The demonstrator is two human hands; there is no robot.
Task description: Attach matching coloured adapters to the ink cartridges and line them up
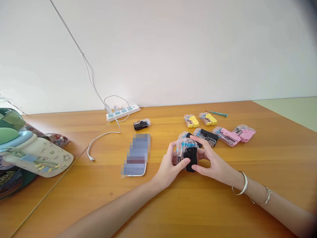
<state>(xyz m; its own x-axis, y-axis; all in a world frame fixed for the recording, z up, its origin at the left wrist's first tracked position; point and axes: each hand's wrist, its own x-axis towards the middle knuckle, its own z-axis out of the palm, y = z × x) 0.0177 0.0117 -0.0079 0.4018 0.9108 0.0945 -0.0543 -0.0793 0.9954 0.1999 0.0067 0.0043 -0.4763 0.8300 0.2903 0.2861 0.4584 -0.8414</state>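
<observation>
A small clear-cased device with a black side panel, a round black part and blue bits inside is held upright in front of me. My left hand grips it from the left, thumb across its front. My right hand closes on its right side, with fingers on the top edge and thumb low on the black panel. Just behind it lie two similar black devices, one partly hidden. Pink devices lie to the right and yellow ones farther back.
Another black device lies at the back left. Nearer is a phone with a blurred screen. A white power strip and charging cable sit by the wall. A bottle is at left, a thin teal screwdriver at back right.
</observation>
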